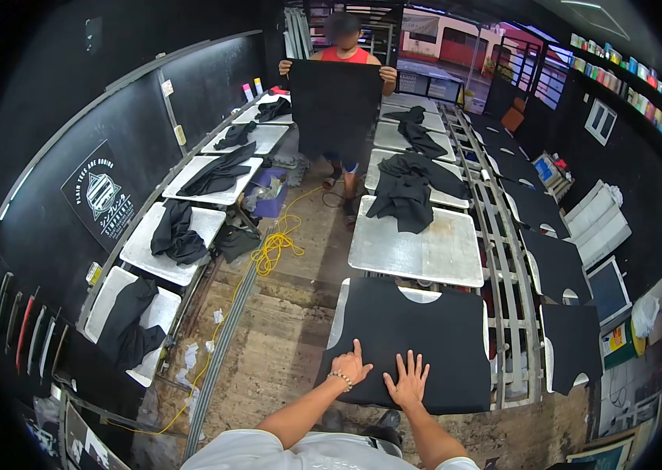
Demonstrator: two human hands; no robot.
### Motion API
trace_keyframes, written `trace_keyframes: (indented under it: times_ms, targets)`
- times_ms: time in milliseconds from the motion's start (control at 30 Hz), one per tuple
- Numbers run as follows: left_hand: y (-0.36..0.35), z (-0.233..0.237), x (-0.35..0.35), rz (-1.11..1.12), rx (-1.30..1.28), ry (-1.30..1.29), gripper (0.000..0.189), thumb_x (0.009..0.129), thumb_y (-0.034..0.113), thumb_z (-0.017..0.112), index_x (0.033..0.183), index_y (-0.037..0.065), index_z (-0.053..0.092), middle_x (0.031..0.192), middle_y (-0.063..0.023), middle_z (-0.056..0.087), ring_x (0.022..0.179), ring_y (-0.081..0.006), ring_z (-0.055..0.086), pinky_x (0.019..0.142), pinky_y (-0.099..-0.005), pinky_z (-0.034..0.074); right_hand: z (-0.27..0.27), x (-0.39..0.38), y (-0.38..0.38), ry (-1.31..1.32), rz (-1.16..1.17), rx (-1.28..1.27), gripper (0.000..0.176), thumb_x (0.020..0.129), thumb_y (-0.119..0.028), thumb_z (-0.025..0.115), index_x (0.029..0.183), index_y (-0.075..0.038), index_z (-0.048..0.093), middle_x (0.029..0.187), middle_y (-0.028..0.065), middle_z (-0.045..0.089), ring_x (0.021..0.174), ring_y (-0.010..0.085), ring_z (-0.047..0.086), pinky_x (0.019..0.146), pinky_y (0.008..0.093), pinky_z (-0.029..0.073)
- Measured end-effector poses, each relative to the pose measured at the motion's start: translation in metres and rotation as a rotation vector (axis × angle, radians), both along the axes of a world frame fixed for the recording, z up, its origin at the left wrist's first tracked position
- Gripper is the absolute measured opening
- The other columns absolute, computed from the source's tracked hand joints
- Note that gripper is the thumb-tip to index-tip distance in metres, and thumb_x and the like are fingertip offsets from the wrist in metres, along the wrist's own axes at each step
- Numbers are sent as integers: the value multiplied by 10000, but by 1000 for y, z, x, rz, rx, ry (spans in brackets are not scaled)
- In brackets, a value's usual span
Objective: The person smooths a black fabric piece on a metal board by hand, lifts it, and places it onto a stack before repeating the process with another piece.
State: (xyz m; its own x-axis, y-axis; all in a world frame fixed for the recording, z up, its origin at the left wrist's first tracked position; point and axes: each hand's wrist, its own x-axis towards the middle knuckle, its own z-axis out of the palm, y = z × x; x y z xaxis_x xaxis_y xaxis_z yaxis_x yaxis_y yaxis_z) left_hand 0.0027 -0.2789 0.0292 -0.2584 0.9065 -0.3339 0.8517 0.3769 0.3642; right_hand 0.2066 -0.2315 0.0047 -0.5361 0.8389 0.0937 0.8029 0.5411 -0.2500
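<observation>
A black cloth panel (432, 337) with a curved neck cut-out lies over a pale board (423, 295) right in front of me. My left hand (351, 366), with a beaded bracelet at the wrist, rests on the panel's left part, index finger stretched forward and the other fingers partly bent. Flat near the panel's front edge, my right hand (407, 382) has its fingers spread. Neither hand grips anything. Beyond it, crumpled black cloth (403, 192) is heaped across the neighbouring boards.
Another person (344, 55) stands in the aisle holding up a black cloth (337, 106). Boards with black cloths line the left side (213, 180). A yellow cord (276, 249) coils on the floor by a purple bin (270, 200). Metal rails (515, 313) run along the right.
</observation>
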Motion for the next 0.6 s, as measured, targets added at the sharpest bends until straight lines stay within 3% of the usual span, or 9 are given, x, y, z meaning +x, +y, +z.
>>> trace_keyframes:
  times_ms: [600]
  targets:
    - [2,-7,-1,-3,27,12,945,895,483,614,1504,-92,176,988,-232,687,869,-352,694,756,-445,564,0,0,1,7,4,13,699,916,-560,506,1486,-169,406,1593,139,249,1480,387,146,1176,601,77]
